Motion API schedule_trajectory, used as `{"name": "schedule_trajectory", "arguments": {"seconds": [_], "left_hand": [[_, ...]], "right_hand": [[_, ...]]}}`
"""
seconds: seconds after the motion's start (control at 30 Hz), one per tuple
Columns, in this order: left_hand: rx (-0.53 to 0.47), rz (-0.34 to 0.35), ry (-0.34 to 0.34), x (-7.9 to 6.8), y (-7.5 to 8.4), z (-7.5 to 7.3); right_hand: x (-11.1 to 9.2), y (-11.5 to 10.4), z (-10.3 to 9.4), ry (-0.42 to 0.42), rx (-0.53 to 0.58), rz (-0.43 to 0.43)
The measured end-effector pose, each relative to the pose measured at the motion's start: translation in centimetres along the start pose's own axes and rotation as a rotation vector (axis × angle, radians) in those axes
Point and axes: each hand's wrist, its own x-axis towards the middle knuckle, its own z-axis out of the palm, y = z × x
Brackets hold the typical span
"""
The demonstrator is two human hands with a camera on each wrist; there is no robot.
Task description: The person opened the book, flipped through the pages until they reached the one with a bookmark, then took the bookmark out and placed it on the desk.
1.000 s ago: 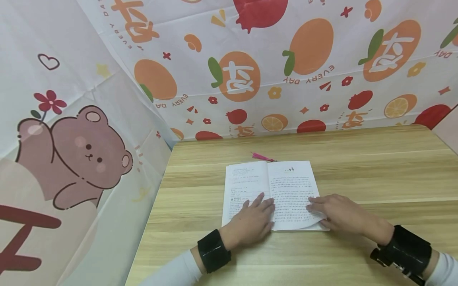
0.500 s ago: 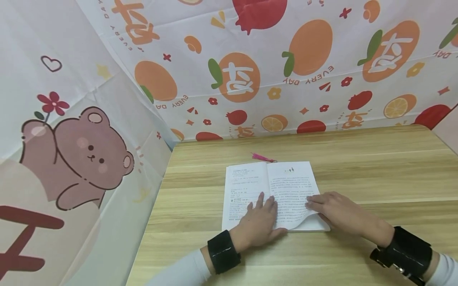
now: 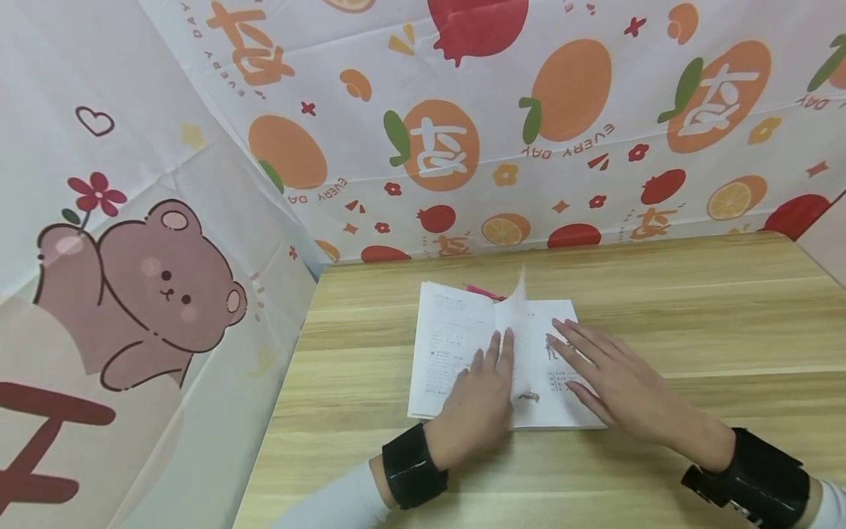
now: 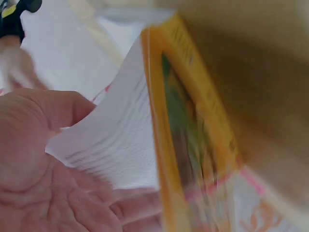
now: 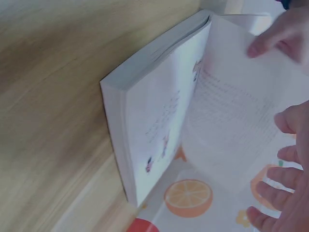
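A book [image 3: 562, 411] lies spread on the table, a page with small pictures showing on its right side. One leaf [image 3: 518, 323] stands up from the middle. Along it my left hand [image 3: 479, 397] has its fingers stretched; in the left wrist view the leaf's corner [image 4: 120, 140] lies between thumb and fingers. The book's yellow cover [image 4: 159, 106] shows there too. My right hand [image 3: 621, 386] is over the right side of the book, fingers straight and spread; in the right wrist view its fingers [image 5: 280, 195] are apart from the raised leaf [image 5: 231, 106].
A pink tassel [image 3: 485, 292] sticks out past the book's far edge. The wooden table [image 3: 694, 308] ends at a cloth printed with fruit [image 3: 505, 173] behind, and a bear-print cloth [image 3: 158, 279] hangs at the left.
The leaf has gone from lying on the right side to standing upright, uncovering the pictured page. My left hand has moved against it; my right hand has released its edge and spread its fingers.
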Motion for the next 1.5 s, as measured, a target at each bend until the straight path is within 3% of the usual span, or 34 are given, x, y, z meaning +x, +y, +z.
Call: {"name": "schedule_trajectory", "arguments": {"seconds": [0.1, 0.2, 0.3, 0.4, 0.53, 0.7, 0.87, 1.0, 1.27, 1.5], "left_hand": [[0.110, 0.030, 0.095, -0.4, -0.5, -1.2], [0.318, 0.089, 0.157, -0.7, -1.2, -1.4], [0.463, 0.152, 0.152, -1.0, -1.9, -0.7], [0.506, 0.225, 0.082, -1.2, -2.5, 0.3], [0.436, 0.265, -0.068, -1.5, -3.1, 1.2], [0.225, 0.188, -0.220, -1.5, -3.4, 1.1], [0.066, 0.125, -0.301, -1.4, -3.6, 0.4], [-0.008, 0.097, -0.338, -1.1, -3.6, -0.2], [-0.002, 0.099, -0.349, -0.8, -3.3, -0.5], [0.018, 0.191, -0.286, -0.6, -3.0, 0.6]], "right_hand": [[-0.4, 0.2, 0.2, -0.020, -0.007, 0.025], [-1.0, 0.3, 0.6, -0.083, -0.014, 0.030], [-1.6, 0.4, 1.1, -0.165, -0.002, 0.032], [-2.0, 0.5, 1.4, -0.252, 0.027, 0.040], [-2.5, 0.6, 1.8, -0.323, 0.066, 0.063], [-2.6, 0.8, 2.2, -0.330, 0.099, 0.094], [-2.6, 1.0, 2.4, -0.334, 0.135, 0.110], [-2.3, 1.2, 2.3, -0.342, 0.151, 0.109], [-1.7, 1.6, 1.9, -0.397, 0.202, 0.120], [-1.5, 2.2, 1.7, -0.413, 0.211, 0.086]]}}
